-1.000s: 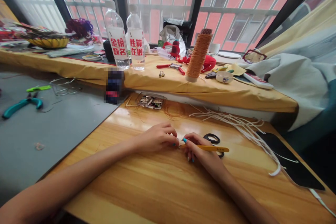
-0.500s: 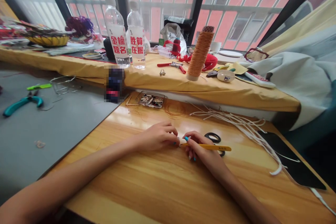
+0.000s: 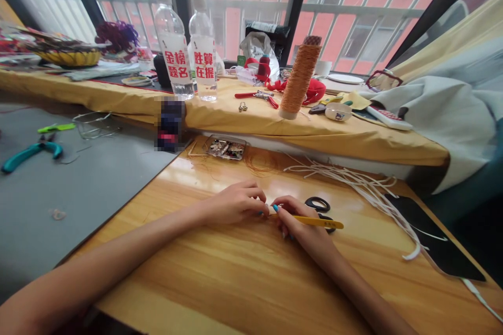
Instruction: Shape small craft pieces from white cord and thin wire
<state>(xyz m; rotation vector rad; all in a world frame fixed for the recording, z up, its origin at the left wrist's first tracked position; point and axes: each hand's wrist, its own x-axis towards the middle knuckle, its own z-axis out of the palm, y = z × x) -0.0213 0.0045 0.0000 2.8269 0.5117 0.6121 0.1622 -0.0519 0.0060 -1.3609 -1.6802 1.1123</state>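
My left hand [image 3: 239, 204] rests over the wooden table with its fingers bent together. Its fingertips pinch a small whitish piece [image 3: 271, 210], mostly covered and too small to name. Just to the right, my right hand [image 3: 295, 218] is closed on slim yellow tweezers [image 3: 320, 222] with dark lettering. Their narrow end points left toward the left fingertips and the small piece; whether the tips touch it I cannot make out. Behind the right hand lie black-handled scissors [image 3: 318, 204], their blades hidden.
A clear box of small beads [image 3: 227, 147], white cords [image 3: 349, 178] and a black phone-like slab [image 3: 440, 235] lie around the table. Teal pliers [image 3: 33, 156] are on the grey mat [image 3: 98, 172]. Bottles [image 3: 175, 47] and an orange thread spool [image 3: 299, 78] stand on the ledge.
The tweezers and right hand have shifted very slightly left. Both hands keep their hold, and the view has tilted a little.
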